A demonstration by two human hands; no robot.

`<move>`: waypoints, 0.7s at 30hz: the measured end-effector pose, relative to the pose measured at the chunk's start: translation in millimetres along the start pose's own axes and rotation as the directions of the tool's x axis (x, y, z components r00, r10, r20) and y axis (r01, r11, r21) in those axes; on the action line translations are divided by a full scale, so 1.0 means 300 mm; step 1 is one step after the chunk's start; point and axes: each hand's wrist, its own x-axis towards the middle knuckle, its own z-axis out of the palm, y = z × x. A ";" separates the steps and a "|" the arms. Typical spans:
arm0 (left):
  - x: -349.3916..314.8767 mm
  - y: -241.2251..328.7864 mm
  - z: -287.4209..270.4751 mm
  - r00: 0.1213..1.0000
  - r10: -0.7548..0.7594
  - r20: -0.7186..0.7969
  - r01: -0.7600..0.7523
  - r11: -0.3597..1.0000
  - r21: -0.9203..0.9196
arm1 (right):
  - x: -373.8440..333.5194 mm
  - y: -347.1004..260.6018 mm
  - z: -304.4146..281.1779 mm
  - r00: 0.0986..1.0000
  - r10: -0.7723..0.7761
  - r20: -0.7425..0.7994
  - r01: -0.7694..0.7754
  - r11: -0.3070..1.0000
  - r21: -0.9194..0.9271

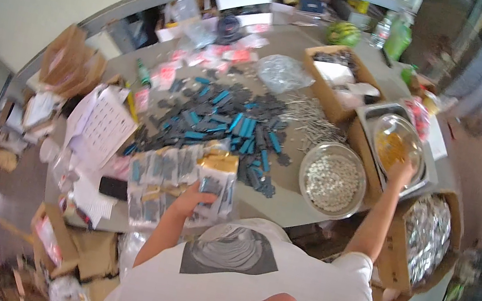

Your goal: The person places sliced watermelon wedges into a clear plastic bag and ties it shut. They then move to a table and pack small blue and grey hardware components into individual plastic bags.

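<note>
My left hand (187, 199) is closed round a small clear plastic bag (211, 189) with dark pieces inside, at the table's near edge. Under and beside it lie several similar filled bags (154, 167) in rows. My right arm stretches out to the right, and my right hand (403, 170) reaches into a round bowl (393, 122) of small golden-yellow pieces (390, 150). That bowl sits in a rectangular metal tray (369, 110). The right fingers are blurred and partly hidden, so their grip does not show.
A heap of blue and dark grey pieces (214, 117) covers the table's middle. Right of it are loose metal screws or pins (311, 119) and a metal bowl of white pieces (332, 183). Printed sheets (104, 126) and a black phone-like slab (113, 187) lie left. A box of silvery packets (427, 238) stands right.
</note>
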 end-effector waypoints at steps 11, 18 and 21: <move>-0.005 -0.057 -0.286 0.673 0.499 -0.546 0.272 0.520 0.810 | -0.473 -0.680 -0.101 0.618 -0.741 0.262 0.225 0.487 0.844; -0.113 0.004 -0.192 0.583 0.714 -0.389 0.358 0.204 0.911 | -0.905 -1.014 -0.159 0.121 -0.978 0.171 -0.034 0.168 0.985; -0.172 0.065 -0.056 0.674 0.618 -0.405 0.171 0.403 0.899 | -0.985 -1.137 -0.286 0.215 -0.932 -0.291 0.051 -0.287 0.957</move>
